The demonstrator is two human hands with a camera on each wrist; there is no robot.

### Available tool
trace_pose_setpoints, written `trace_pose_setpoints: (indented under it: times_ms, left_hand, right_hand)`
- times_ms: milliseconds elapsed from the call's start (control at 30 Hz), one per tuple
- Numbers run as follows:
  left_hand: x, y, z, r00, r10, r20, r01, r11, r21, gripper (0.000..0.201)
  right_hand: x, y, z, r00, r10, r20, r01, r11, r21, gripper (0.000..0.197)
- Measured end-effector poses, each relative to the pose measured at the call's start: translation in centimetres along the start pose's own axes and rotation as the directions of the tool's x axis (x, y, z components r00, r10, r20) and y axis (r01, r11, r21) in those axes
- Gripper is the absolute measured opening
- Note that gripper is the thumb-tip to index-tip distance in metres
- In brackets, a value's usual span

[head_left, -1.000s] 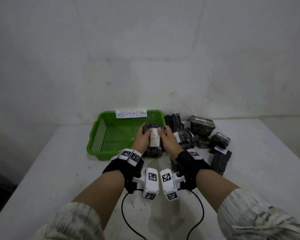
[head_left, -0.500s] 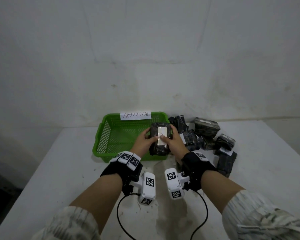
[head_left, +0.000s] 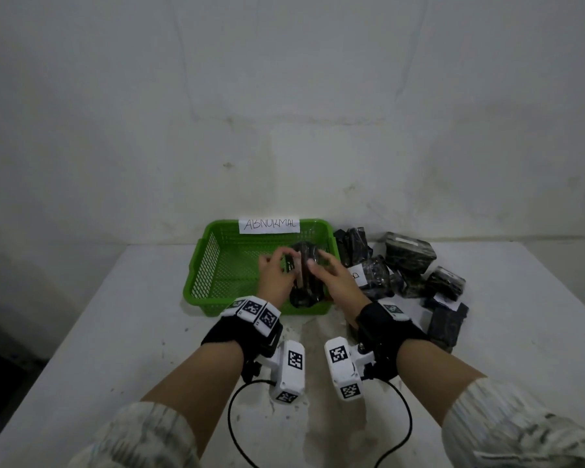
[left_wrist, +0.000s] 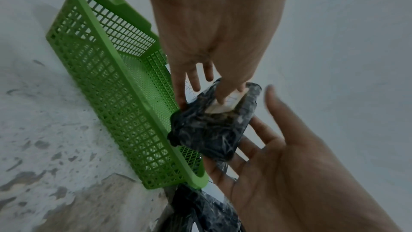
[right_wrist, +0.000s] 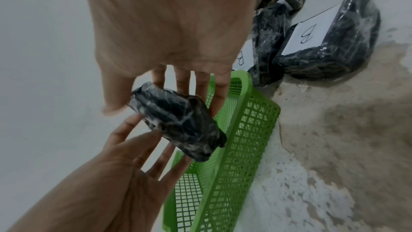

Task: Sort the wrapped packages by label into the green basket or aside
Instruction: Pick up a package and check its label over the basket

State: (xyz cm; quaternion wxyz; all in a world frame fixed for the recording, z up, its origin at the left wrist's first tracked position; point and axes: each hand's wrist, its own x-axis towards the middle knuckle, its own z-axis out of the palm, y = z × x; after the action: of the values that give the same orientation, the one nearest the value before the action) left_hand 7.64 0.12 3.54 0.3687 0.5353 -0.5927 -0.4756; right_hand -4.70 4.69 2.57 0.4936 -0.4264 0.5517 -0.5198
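Dark plastic-wrapped package [head_left: 303, 275] with a white paper label sits between our two hands, over the near right part of the green perforated plastic basket [head_left: 213, 265]; we can't tell if it touches the basket rim. Left hand [head_left: 274, 273]: in the left wrist view its fingers [left_wrist: 219, 93] are extended, thumb tip on the package's end and one fingertip on the label, so a light fingertip hold, not a clench. Right hand [head_left: 335, 278]: fingers [right_wrist: 201, 84] straight and spread, the package resting against them, nothing curled round it. Label text not readable in any view. Basket stands on the white stained table [head_left: 115, 332], with a white paper sign [head_left: 269, 225] reading "ABNORMAL" on its far rim. Basket floor looks bare where visible. Just right of the basket lies a pile of more dark wrapped packages [head_left: 409, 265], touching and overlapping; the right wrist view shows two of them labelled "B" [right_wrist: 308, 35]. We wear black wrist straps with white tagged camera modules [head_left: 289, 369], cables trailing toward us.
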Motion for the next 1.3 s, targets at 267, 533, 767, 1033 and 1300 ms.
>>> trace_pose_setpoints:
  times_ms: [267, 533, 767, 1033, 1300]
  left_hand:
    - [-0.5, 0.4, -0.8, 0.961, -0.193, 0.199, 0.250, 0.914, -0.321, 0.048]
    - [-1.0, 0.6, -0.5, 0.949, -0.144, 0.280, 0.270, 0.833, -0.484, 0.033]
    - [-1.5, 0.7, -0.2, 0.964, -0.079, 0.254, 0.148, 0.953, -0.264, 0.033]
    - [-1.6, 0.0, -0.5, 0.979, -0.098, 0.180, 0.148, 0.945, -0.292, 0.032]
    - [-2.0, -0.5, -0.4, 0.981, -0.098, 0.165, 0.144, 0.945, -0.294, 0.043]
  right_hand:
    - [0.3, 0.0, -0.8, 0.999, -0.050, 0.010, 0.051, 0.997, -0.057, 0.017]
    - [-0.1, -0.2, -0.2, 0.992, 0.130, -0.006, -0.129, 0.988, 0.083, 0.038]
    - [-0.1, -0.2, 0.2, 0.991, 0.124, -0.056, -0.110, 0.972, 0.207, 0.032]
    - [0.2, -0.4, -0.7, 0.989, 0.148, 0.004, -0.147, 0.977, 0.155, 0.035]
    - [0.0, -0.1, -1.2, 0.978, 0.199, 0.064, -0.204, 0.975, 0.091, 0.049]
